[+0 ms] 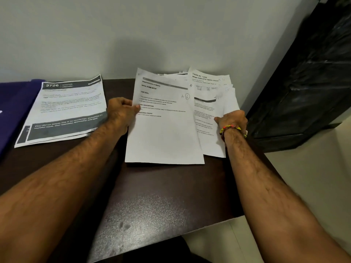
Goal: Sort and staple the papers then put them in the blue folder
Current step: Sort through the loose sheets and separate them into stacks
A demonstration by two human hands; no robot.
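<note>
One dark table [161, 196] fills the frame's centre, with one blue folder [13, 103] cut off at the left edge and one small printed stack [64, 111] beside it. At upper centre lies one fanned pile of papers [212, 95], its count unclear; the left hand [121, 111] pinches one sheet [163, 126] and the right hand [232, 120] grips the pile's edge, fingertips hidden.

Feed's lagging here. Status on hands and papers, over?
Left hand pinches top sheet. Right hand holds fanned stack. Sorted pile by blue folder. No stapler seen.
</note>
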